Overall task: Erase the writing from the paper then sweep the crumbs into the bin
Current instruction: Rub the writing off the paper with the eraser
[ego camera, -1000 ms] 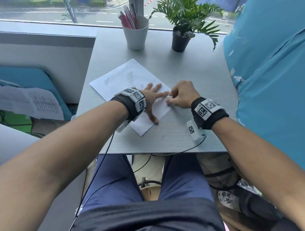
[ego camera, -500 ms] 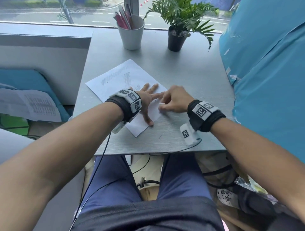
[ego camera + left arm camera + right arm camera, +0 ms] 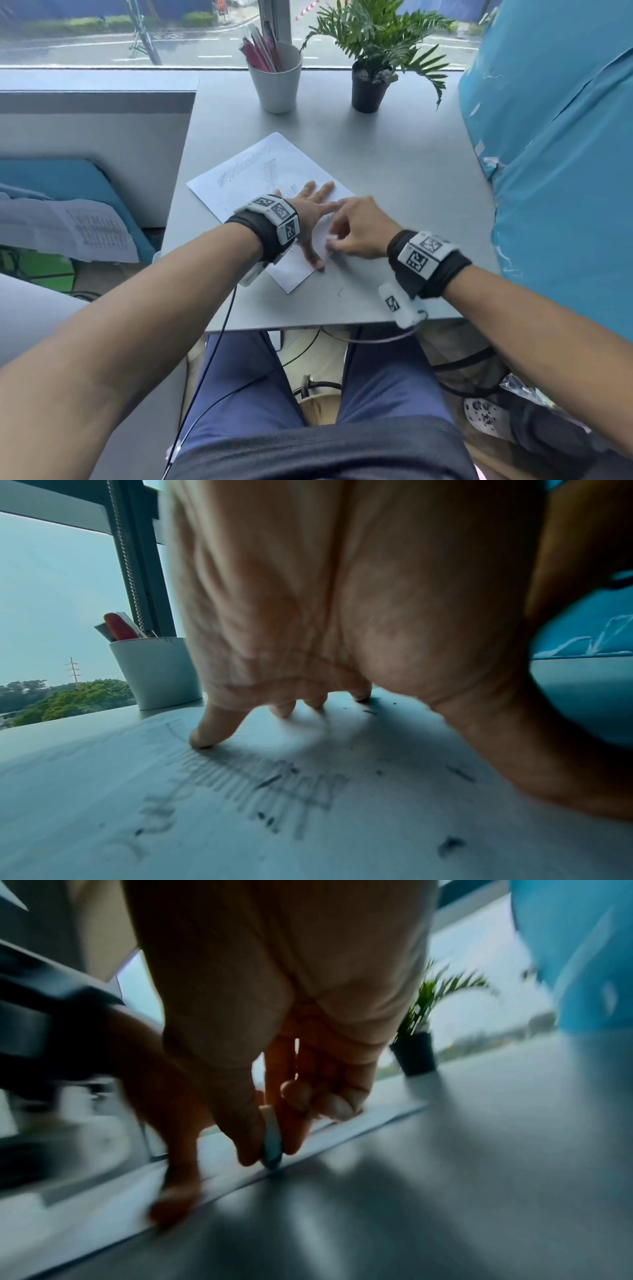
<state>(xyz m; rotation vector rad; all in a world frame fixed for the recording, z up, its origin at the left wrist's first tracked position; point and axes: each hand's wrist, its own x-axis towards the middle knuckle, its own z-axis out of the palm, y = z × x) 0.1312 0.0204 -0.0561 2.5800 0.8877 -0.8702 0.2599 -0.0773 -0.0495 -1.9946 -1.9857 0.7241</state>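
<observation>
A white sheet of paper with smudged pencil writing lies slanted on the grey table. My left hand presses flat on the sheet, fingers spread. My right hand pinches a small white eraser between thumb and forefinger, its tip down at the paper's right edge, close beside my left thumb. Dark eraser crumbs are scattered over the sheet. No bin shows in any view.
A white cup of pens and a potted plant stand at the table's far edge by the window. A blue wrapped bulk borders the table's right side. More printed paper lies left, off the table.
My right hand with the eraser has slid left and nearer along the paper's right edge, toward my left thumb. My left hand stays pressed on the sheet.
</observation>
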